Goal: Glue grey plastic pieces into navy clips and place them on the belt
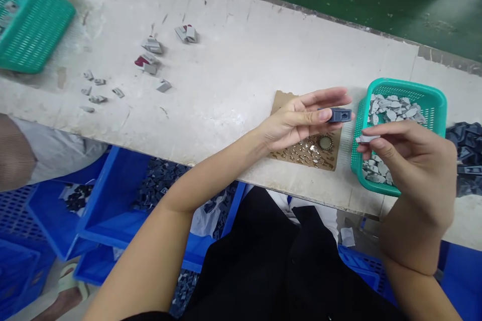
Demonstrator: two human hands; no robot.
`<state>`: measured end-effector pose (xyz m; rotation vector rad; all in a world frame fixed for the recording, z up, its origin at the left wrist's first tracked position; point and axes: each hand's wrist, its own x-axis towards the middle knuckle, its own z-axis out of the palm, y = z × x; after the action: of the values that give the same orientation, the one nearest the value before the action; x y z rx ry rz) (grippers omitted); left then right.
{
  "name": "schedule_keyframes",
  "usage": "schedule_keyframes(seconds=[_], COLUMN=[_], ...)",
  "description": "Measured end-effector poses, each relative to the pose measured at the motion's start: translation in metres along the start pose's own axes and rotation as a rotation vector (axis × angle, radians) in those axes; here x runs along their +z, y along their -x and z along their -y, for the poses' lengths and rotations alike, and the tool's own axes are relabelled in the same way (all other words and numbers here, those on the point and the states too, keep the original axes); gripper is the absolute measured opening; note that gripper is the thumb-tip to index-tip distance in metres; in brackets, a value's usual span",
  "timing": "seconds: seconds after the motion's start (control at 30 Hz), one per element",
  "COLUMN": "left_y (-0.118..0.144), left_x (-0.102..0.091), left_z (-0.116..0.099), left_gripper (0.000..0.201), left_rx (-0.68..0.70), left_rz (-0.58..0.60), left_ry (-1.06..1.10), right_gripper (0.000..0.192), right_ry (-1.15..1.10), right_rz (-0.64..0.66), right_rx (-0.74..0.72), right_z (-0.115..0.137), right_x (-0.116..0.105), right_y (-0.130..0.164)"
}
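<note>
My left hand (301,118) grips a small dark blue-grey plastic part (341,115) between thumb and fingers, above a brown cardboard sheet (324,160) dotted with glossy drops. My right hand (417,165) pinches a small light-grey plastic piece (367,138) between thumb and forefinger, a short gap from the dark part. Beneath my right hand stands a green plastic basket (440,95) holding many light-grey pieces (395,108). A round cap-like disc (325,142) lies on the cardboard sheet.
Dark plastic parts (467,145) are heaped right of the basket. Several grey pieces (150,45) lie scattered on the white table (226,70) at left, near another green basket (41,25). Blue crates (109,210) of dark parts stand below the table edge. Another person's leg (15,153) shows at far left.
</note>
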<state>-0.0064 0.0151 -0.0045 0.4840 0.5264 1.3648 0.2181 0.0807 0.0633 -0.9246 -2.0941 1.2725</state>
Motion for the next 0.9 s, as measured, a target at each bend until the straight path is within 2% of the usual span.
schedule_keyframes(seconds=[0.1, 0.17, 0.27, 0.33, 0.43, 0.57, 0.67, 0.8, 0.9], left_y=[0.001, 0.003, 0.003, 0.003, 0.001, -0.002, -0.001, 0.002, 0.002], left_x=[0.001, 0.002, 0.004, 0.006, 0.009, 0.009, 0.008, 0.007, 0.006], left_z=[-0.003, -0.004, -0.007, -0.009, -0.010, -0.009, -0.009, -0.011, -0.012], left_gripper=[0.026, 0.027, 0.029, 0.023, 0.019, 0.023, 0.020, 0.037, 0.035], left_rx=[-0.010, 0.009, 0.055, 0.065, 0.098, 0.158, 0.138, 0.113, 0.124], left_rz=[0.027, 0.038, 0.016, -0.035, -0.070, -0.049, -0.057, -0.034, -0.016], left_ry=[-0.033, -0.037, -0.021, -0.013, 0.027, 0.073, 0.046, 0.040, 0.031], right_gripper=[0.030, 0.024, 0.009, 0.010, 0.008, 0.008, 0.010, 0.010, 0.009], right_ry=[0.096, 0.225, 0.463, 0.567, 0.651, 0.699, 0.730, 0.776, 0.799], right_rz=[-0.034, -0.052, -0.049, -0.043, -0.020, 0.034, 0.050, 0.044, 0.031], right_rx=[-0.045, -0.122, -0.319, -0.452, -0.549, -0.565, -0.547, -0.491, -0.452], right_z=[-0.003, -0.007, -0.012, -0.015, -0.020, -0.022, -0.021, -0.021, -0.022], right_x=[0.004, 0.006, 0.010, 0.013, 0.016, 0.019, 0.022, 0.024, 0.024], right_y=[0.002, 0.001, -0.003, -0.006, -0.009, -0.008, -0.007, -0.007, -0.008])
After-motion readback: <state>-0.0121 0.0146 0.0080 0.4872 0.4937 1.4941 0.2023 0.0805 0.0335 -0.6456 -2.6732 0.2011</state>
